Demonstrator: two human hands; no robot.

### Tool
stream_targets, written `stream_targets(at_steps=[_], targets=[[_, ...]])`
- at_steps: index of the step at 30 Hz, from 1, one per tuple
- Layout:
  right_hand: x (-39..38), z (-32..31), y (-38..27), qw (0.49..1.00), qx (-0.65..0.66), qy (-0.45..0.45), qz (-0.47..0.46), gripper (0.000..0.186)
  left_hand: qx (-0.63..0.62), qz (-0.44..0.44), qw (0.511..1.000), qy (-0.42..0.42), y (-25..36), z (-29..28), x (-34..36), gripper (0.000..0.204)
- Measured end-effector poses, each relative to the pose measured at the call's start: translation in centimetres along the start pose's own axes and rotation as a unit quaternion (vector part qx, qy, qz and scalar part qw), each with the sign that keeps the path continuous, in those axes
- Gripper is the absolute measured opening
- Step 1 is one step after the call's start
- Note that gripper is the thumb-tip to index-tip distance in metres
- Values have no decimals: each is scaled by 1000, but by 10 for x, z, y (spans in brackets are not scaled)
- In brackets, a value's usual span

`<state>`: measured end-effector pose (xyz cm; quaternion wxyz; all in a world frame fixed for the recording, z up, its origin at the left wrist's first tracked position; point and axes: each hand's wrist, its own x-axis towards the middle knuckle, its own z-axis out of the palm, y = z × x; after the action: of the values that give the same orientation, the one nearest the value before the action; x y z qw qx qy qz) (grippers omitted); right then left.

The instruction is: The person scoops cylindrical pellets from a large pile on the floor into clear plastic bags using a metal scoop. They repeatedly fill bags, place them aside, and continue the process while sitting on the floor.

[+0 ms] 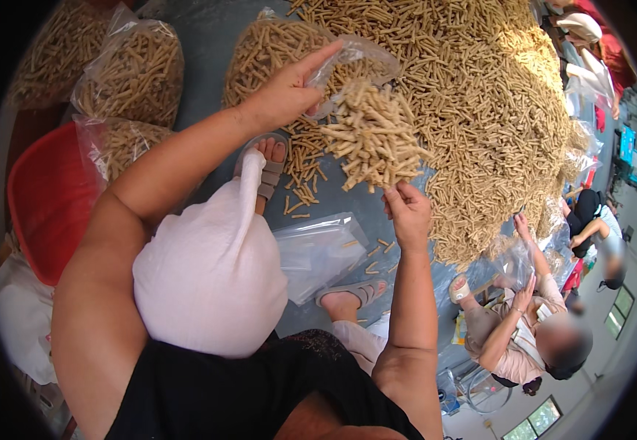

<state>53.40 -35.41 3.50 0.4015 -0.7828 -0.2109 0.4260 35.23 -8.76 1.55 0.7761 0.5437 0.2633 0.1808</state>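
Rough, tan, clumped rods (373, 136) are pinched below by the right hand (409, 214). The left hand (287, 94), thumb and forefinger spread, touches a clear plastic bag (371, 61).

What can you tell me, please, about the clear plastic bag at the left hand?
The bag is thin-looking, transparent plastic, swollen with tan sticks. It rests on the blue-grey floor, left of the large heap. Its loose, crumpled mouth spreads toward the right, and the left hand touches it, index finger extended. Its underside is hidden.
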Motion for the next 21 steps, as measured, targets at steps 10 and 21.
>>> stream_targets(at_steps=[10, 21], targets=[[79, 82, -123, 833, -508, 60, -209, 17, -8, 8, 1000, -18, 6, 3, -11, 81], [28, 60, -124, 832, -455, 181, -260, 16, -39, 83, 992, 91, 27, -13, -9, 72]])
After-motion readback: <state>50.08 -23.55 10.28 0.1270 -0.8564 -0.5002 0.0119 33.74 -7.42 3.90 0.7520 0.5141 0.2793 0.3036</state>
